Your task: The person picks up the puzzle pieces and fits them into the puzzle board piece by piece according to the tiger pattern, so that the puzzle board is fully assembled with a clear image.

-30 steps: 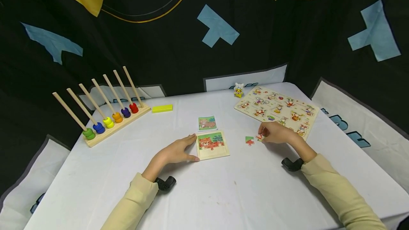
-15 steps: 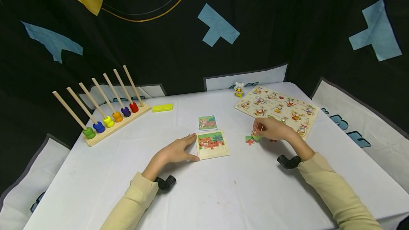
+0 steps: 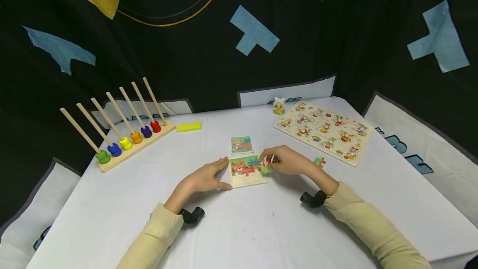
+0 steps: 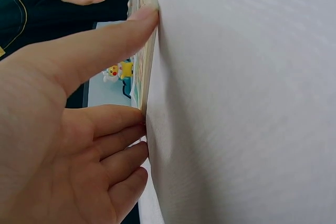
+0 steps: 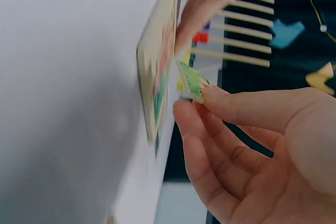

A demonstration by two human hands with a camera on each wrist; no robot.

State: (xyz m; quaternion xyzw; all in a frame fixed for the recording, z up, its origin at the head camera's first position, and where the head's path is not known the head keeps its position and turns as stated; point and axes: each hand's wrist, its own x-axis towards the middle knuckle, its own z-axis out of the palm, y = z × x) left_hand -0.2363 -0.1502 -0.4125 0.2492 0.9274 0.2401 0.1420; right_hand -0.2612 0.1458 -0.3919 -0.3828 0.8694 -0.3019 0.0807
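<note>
My left hand [image 3: 204, 176] rests against the left side of a small wooden puzzle tray [image 3: 247, 181], fingers extended and thumb at its near corner. In the left wrist view, the thumb and fingertips touch the tray's edge. An orange tiger picture [image 3: 243, 168] fills the tray's upper part; bare wood shows below. Between thumb and fingers, my right hand [image 3: 286, 160] pinches a green puzzle piece [image 5: 193, 83], raised and tilted close over the tray's right side. Another green and red puzzle piece [image 3: 319, 161] lies on the table beyond the right forearm.
A picture card [image 3: 241, 144] lies just behind the tray. At the back right are a wooden peg puzzle board [image 3: 325, 132] and a small figurine [image 3: 279, 105]. A yellow block [image 3: 189, 127] and a stacking rack with upright pegs [image 3: 139, 145] stand at left.
My right hand has picked up the green puzzle piece and carried it left to the tray. The other piece behind the forearm has come into view. My left hand stays at the tray.
</note>
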